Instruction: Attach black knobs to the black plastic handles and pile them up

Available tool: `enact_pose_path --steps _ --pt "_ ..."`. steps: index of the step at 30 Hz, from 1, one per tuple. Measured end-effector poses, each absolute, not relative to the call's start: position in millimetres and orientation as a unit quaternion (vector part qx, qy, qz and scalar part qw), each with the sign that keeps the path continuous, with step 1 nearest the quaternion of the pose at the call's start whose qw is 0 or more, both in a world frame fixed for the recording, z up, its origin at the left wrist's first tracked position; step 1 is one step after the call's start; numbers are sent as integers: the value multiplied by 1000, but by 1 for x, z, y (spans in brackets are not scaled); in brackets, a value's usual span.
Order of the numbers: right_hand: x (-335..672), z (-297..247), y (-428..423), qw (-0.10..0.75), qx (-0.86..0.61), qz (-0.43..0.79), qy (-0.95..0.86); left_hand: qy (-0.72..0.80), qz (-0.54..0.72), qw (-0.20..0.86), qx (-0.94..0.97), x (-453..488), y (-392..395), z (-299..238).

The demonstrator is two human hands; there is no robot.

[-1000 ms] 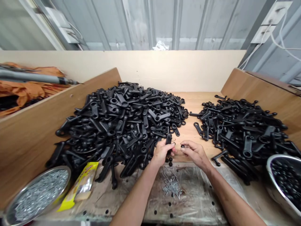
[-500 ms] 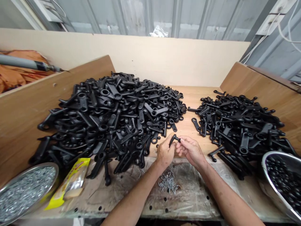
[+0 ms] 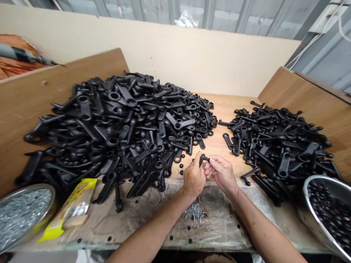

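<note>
My left hand is closed around a black crank handle, whose short arm points to the right. At the tip of that arm, my right hand pinches the small dark end between thumb and fingers; its exact shape is partly hidden. Both hands meet over the front of the wooden bench, between a large heap of black crank handles on the left and a smaller heap of crank handles on the right. Just below my wrists lies a small pile of silver screws.
A metal bowl of screws stands at the front left beside a yellow packet. At the front right is a metal bowl holding black knobs. Wooden boards wall the bench. A grey power tool rests at the upper left.
The camera view has shifted slightly. Both hands stay together on the same crank handle, which has turned a little in my left hand.
</note>
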State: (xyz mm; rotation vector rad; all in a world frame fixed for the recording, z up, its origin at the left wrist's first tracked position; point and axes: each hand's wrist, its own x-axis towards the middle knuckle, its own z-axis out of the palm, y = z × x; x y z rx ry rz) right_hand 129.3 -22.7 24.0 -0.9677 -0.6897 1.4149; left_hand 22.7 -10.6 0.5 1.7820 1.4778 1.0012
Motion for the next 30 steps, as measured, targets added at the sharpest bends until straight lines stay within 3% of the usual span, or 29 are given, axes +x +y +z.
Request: enact_pose_path --steps 11,18,23,26,30 --pt "132 30 -23 586 -437 637 -243 554 285 154 767 23 -8 -1" --pt "127 16 -23 598 -521 522 -314 580 220 160 768 27 -10 3" --pt "146 15 -11 492 -506 604 -369 577 210 165 771 18 -5 9" --pt "162 26 -9 447 -579 463 -501 553 220 144 790 15 -6 9" --pt "172 65 -19 537 -611 262 -519 475 213 133 843 24 -16 3"
